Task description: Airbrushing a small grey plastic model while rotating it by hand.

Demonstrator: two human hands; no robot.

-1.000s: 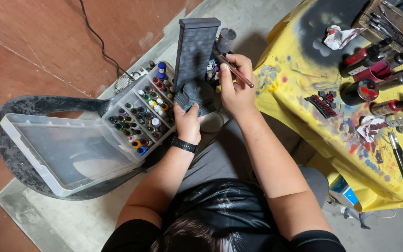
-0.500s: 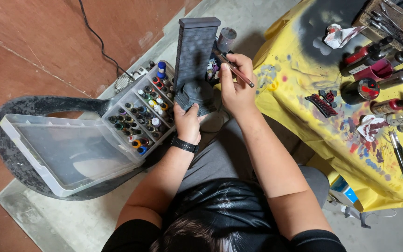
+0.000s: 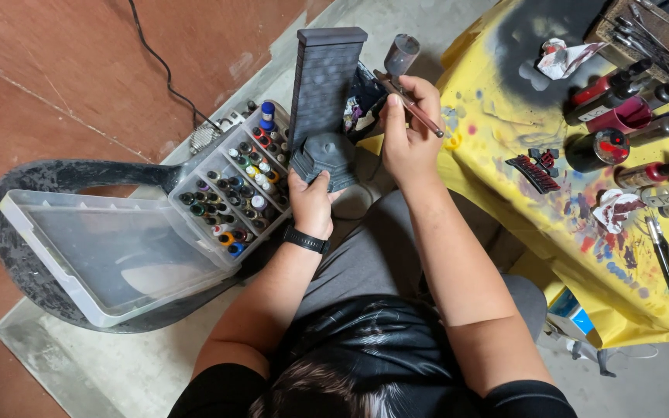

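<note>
One grey model wall held up between two hands, one airbrush aimed beside it.

At far left one clear plastic case (image 3: pixel 118 248) lies open on one dark chair (image 3: pixel 17 232), its tray packed with small paint bottles (image 3: pixel 234 193), too many to count. The left hand (image 3: pixel 313 203) has its fingers closed around the base of the grey model wall (image 3: pixel 323 101), which stands upright above the lap. The right hand (image 3: pixel 408 139) has its fingers wrapped on one airbrush (image 3: pixel 404 93), just beside the wall. At right, one yellow paint-spattered surface (image 3: pixel 505 155) carries several bottles and brushes.
</note>
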